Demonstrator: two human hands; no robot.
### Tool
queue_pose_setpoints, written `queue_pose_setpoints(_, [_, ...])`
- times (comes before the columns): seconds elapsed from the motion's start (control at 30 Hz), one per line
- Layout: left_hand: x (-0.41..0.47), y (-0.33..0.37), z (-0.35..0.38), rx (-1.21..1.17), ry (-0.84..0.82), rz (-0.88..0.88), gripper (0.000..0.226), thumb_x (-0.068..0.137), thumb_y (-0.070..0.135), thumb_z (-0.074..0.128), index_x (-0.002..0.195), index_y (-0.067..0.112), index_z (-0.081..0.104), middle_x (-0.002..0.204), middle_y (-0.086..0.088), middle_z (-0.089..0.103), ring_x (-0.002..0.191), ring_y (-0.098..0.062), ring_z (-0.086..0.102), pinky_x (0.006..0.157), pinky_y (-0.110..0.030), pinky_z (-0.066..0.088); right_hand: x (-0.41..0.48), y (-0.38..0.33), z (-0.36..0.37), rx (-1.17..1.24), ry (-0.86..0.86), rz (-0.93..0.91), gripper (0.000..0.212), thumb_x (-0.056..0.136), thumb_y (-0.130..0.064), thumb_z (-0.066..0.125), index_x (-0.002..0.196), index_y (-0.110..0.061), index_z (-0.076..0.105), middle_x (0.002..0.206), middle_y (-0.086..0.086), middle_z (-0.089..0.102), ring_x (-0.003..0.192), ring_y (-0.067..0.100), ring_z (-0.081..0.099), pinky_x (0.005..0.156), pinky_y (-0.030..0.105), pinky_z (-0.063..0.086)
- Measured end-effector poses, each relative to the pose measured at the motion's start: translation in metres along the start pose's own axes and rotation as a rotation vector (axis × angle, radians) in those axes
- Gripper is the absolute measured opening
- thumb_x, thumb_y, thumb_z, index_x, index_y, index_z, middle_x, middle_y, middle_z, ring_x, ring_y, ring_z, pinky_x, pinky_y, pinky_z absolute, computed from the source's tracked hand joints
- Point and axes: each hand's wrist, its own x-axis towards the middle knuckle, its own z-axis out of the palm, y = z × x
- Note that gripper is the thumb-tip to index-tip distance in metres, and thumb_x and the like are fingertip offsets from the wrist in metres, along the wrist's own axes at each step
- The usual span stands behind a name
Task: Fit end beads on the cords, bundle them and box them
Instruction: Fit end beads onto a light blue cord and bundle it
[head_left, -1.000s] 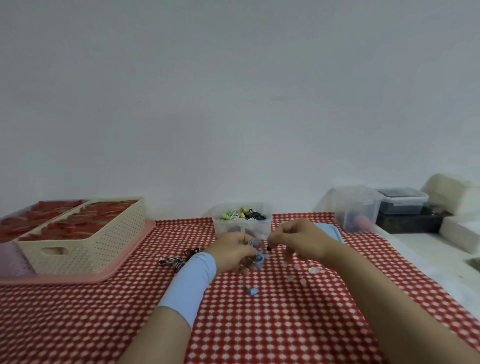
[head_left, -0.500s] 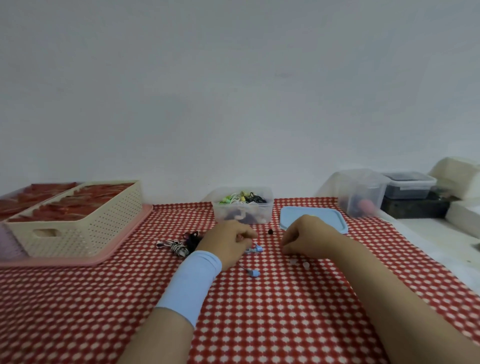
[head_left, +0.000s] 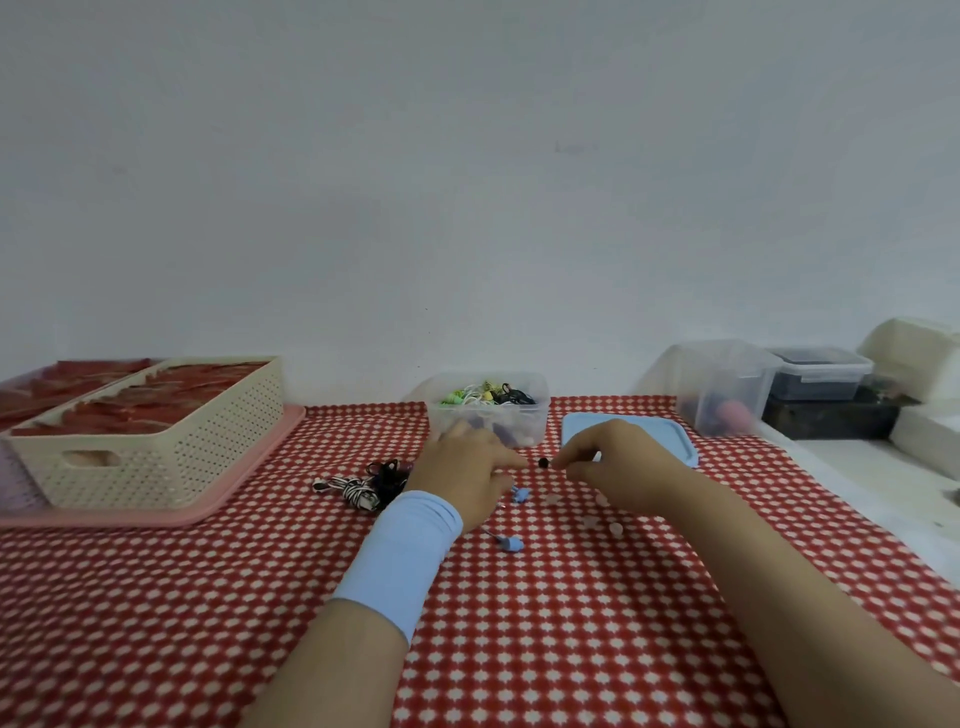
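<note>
The black bead (head_left: 544, 462) lies on the surface in the gap between the two hands, a touch nearer the right hand (head_left: 618, 462). That hand's curled thumb and forefinger come to a point just right of the bead, though I cannot tell whether they pinch anything. The left hand (head_left: 467, 470) rests just left of the bead with a blue end bead (head_left: 521, 493) poking out beneath it, its grip hidden. Loose cords (head_left: 358, 488) lie farther left, and the clear box (head_left: 535, 423) stands just beyond the hands.

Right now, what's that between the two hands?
A small black bead lies on the checked cloth between the left hand and right hand, in the head view.
</note>
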Motion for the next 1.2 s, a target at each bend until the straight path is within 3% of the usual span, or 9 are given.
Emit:
queue_pose_setpoints(0.13, [0.002,0.000,0.010,-0.129,-0.130,-0.050,0.025,0.094,0.038,0.059,0.116,0.044,0.069,0.131,0.006,0.059,0.123,-0.020,0.047,0.111,-0.040,0.037,-0.001,-0.004,0.005,-0.022,-0.051,-0.027,0.017,0.091,-0.020,0.073,0.097,-0.034,0.080,0.100,-0.018,0.074,0.091,-0.001,0.065,0.089,0.022,0.054])
queue_pose_setpoints(0.3, [-0.005,-0.004,0.011,-0.569,0.015,-0.222,0.014,0.084,0.031,0.073,0.097,0.033,0.070,0.099,0.015,0.069,0.095,-0.001,0.061,0.088,-0.025,0.051,-0.002,-0.009,0.007,-0.061,-0.140,-0.029,0.015,0.082,-0.032,0.082,0.097,-0.034,0.080,0.097,-0.019,0.074,0.088,0.001,0.067,0.079,0.019,0.055])
queue_pose_setpoints(0.43, [-0.009,0.001,0.009,-0.923,0.126,-0.266,0.020,0.087,0.024,0.073,0.107,0.029,0.071,0.096,0.009,0.071,0.085,0.001,0.065,0.070,-0.010,0.051,0.000,-0.008,0.009,-0.003,-0.052,-0.044,0.016,0.084,-0.023,0.081,0.080,-0.038,0.077,0.087,-0.018,0.074,0.081,0.002,0.068,0.070,0.015,0.053])
queue_pose_setpoints(0.57, [-0.009,0.008,0.009,-1.185,0.142,-0.356,0.017,0.093,0.023,0.066,0.106,0.024,0.076,0.089,0.009,0.076,0.076,-0.003,0.068,0.075,-0.013,0.053,-0.003,-0.009,0.006,0.047,0.039,-0.059,0.014,0.092,-0.025,0.072,0.097,-0.037,0.078,0.097,-0.013,0.074,0.088,0.003,0.067,0.082,0.024,0.055])
queue_pose_setpoints(0.7, [-0.006,0.007,0.015,-1.459,0.068,-0.503,0.020,0.097,0.027,0.060,0.097,0.022,0.079,0.097,0.000,0.077,0.090,-0.016,0.066,0.092,-0.035,0.054,-0.007,-0.017,0.012,-0.166,-0.114,-0.049,0.018,0.093,-0.028,0.066,0.103,-0.035,0.079,0.106,-0.016,0.074,0.094,0.004,0.065,0.090,0.030,0.057])
queue_pose_setpoints(0.9, [-0.012,0.004,0.014,-1.522,0.122,-0.449,0.019,0.098,0.015,0.058,0.096,0.023,0.075,0.098,0.000,0.077,0.093,-0.017,0.069,0.092,-0.036,0.056,-0.008,-0.022,0.010,-0.163,-0.142,-0.055,0.013,0.088,-0.024,0.076,0.099,-0.031,0.081,0.090,-0.021,0.071,0.084,0.000,0.064,0.083,0.020,0.054])
queue_pose_setpoints(0.97, [-0.012,0.003,0.015,-1.513,0.115,-0.448,0.018,0.097,0.015,0.058,0.097,0.023,0.074,0.098,0.000,0.077,0.096,-0.019,0.070,0.093,-0.036,0.056,-0.008,-0.021,0.010,-0.063,-0.043,-0.051,0.013,0.089,-0.020,0.076,0.096,-0.029,0.081,0.086,-0.021,0.070,0.076,-0.001,0.065,0.075,0.018,0.053])
queue_pose_setpoints(1.07, [-0.012,0.003,0.016,-1.522,0.100,-0.439,0.017,0.097,0.015,0.058,0.098,0.020,0.075,0.099,-0.002,0.077,0.095,-0.019,0.069,0.092,-0.036,0.056,-0.011,-0.022,0.007,0.413,0.133,-0.015,0.008,0.089,-0.018,0.077,0.088,-0.024,0.081,0.071,-0.014,0.072,0.056,-0.001,0.060,0.058,0.013,0.047])
queue_pose_setpoints(1.2, [-0.014,0.003,0.017,-1.502,0.102,-0.395,0.016,0.098,0.020,0.058,0.097,0.024,0.074,0.096,-0.001,0.077,0.086,-0.014,0.069,0.089,-0.036,0.057,-0.018,-0.032,0.005,0.860,0.038,0.065,0.008,0.089,-0.018,0.075,0.089,-0.021,0.083,0.062,0.001,0.063,0.052,0.008,0.048,0.047,0.021,0.035])
